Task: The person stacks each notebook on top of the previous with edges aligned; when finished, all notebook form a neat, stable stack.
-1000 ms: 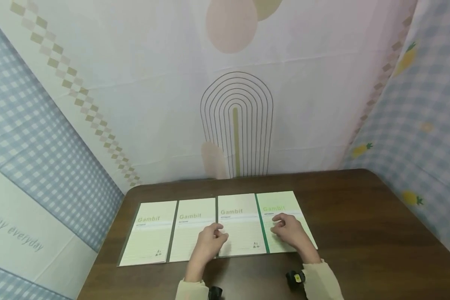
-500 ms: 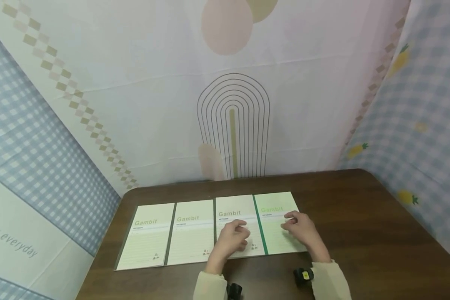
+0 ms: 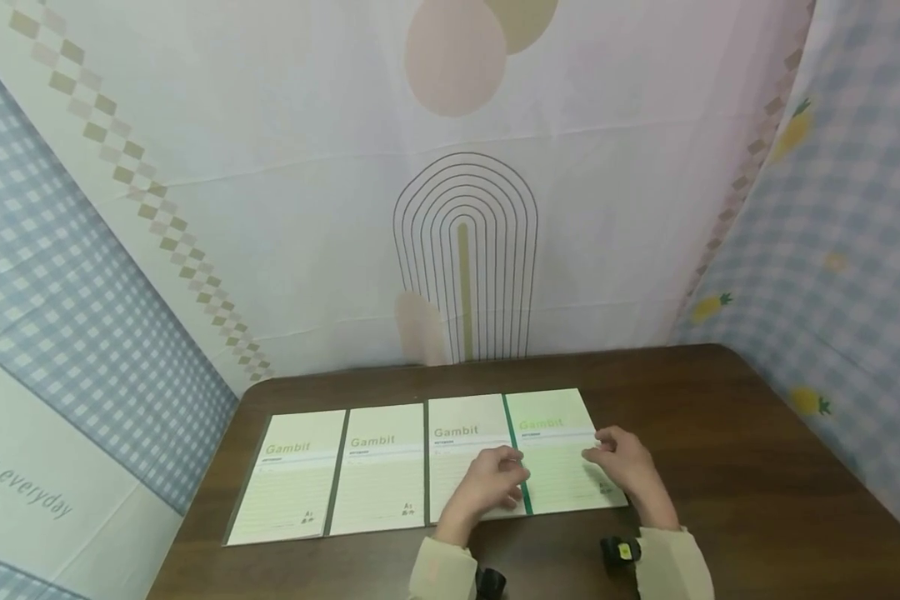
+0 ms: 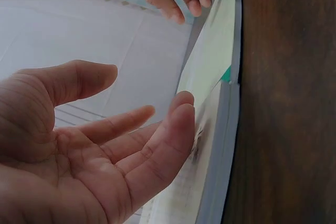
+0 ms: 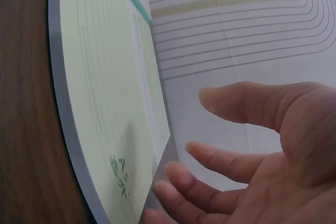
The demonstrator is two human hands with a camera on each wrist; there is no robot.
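Note:
Several Gambit notebooks lie side by side in a row on a dark wood table. The rightmost notebook [image 3: 551,479] has a pale green cover and a green spine strip. My left hand [image 3: 487,483] is over the lower right part of the cream notebook [image 3: 450,467] beside it, fingers loosely bent and thumb apart. In the left wrist view its lower fingertips [image 4: 181,119] come close to the cover; I cannot tell whether they touch. At the green notebook's right edge is my right hand [image 3: 628,462], fingers spread and relaxed, with nothing gripped in the right wrist view.
Two more cream notebooks, the far left one [image 3: 288,483] and its neighbour [image 3: 381,475], continue the row. Brown tabletop [image 3: 720,450] extends to the right. Behind the table hangs a pale patterned cloth [image 3: 330,250], with checked cloth [image 3: 855,292] at the side.
Both hands have moved to the right: the left from the seam between two cream notebooks toward the green spine, the right from the green cover to its right edge. The view has shifted slightly.

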